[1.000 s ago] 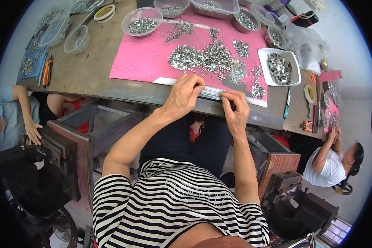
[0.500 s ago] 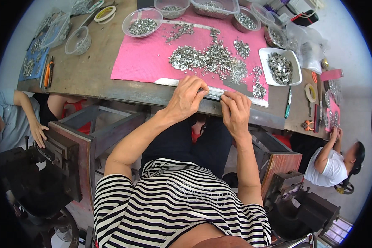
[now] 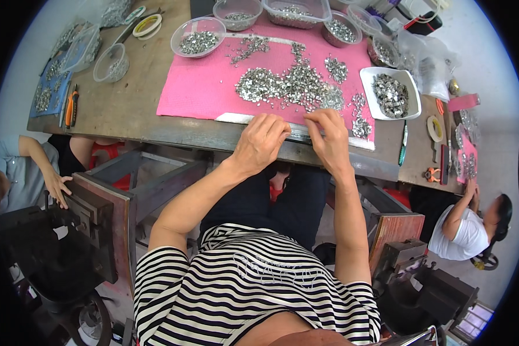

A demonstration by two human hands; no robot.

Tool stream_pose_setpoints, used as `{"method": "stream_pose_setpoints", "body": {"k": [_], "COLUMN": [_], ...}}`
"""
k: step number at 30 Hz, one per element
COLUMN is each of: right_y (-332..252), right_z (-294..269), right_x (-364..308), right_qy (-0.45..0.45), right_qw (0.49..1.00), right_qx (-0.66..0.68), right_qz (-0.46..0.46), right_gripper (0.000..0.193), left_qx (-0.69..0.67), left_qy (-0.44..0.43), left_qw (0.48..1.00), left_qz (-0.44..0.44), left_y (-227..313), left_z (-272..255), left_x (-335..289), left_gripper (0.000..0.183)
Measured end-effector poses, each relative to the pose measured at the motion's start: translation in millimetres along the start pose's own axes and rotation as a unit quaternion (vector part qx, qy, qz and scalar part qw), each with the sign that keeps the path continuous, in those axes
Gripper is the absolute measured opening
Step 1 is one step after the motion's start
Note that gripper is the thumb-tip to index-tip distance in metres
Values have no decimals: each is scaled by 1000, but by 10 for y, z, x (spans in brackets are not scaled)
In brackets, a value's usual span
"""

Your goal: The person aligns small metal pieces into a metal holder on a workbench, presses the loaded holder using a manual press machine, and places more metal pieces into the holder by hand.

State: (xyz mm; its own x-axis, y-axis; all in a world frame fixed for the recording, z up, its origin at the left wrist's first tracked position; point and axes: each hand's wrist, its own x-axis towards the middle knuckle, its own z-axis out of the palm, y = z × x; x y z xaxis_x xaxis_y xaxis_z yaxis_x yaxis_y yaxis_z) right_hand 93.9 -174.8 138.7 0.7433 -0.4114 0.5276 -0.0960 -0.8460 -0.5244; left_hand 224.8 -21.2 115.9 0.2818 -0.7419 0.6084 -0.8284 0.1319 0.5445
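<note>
At the near edge of a pink mat (image 3: 196, 86), my left hand (image 3: 262, 142) has its fingers pinched together over the table edge. What it may hold is too small to tell. My right hand (image 3: 330, 138) is close beside it on the right, its thumb and index fingertip drawn together near the small metal pieces; I cannot make out anything between them. Just beyond both hands lies a heap of small silvery metal pieces (image 3: 300, 81). A metal strip (image 3: 299, 137) along the table edge shows between the hands.
Clear tubs of metal pieces, one a round tub (image 3: 198, 37), line the far side. A white dish (image 3: 390, 93) stands right, a green-handled tool (image 3: 403, 144) below it. Orange-handled pliers (image 3: 71, 108) and tape rolls (image 3: 147, 26) lie left. Co-workers sit on both sides.
My right hand has moved away from the table edge toward the heap, its fingertips now farther out. My left hand has stayed near the edge, its fingers slightly shifted.
</note>
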Motion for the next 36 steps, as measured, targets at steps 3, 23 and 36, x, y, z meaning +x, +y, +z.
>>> {"method": "stream_pose_setpoints", "body": {"k": [3,23,36], "right_y": [70,-223,-320], "right_z": [129,67,158], "right_x": [197,-151,-167], "right_qy": [-42,-42,-14], "right_qw": [997,998,996], "right_qx": [-63,42,-62], "right_qz": [-21,-12,-66], "right_gripper": [12,10,14], "left_qx": [4,81,51], "left_qy": [22,-123,-46], "left_qw": [1000,989,998], "left_qz": [18,-11,13], "left_y": [-36,-539,-501], "left_z": [-4,-26,-101], "left_x": [-51,489,403], "left_gripper": [14,8,7]}}
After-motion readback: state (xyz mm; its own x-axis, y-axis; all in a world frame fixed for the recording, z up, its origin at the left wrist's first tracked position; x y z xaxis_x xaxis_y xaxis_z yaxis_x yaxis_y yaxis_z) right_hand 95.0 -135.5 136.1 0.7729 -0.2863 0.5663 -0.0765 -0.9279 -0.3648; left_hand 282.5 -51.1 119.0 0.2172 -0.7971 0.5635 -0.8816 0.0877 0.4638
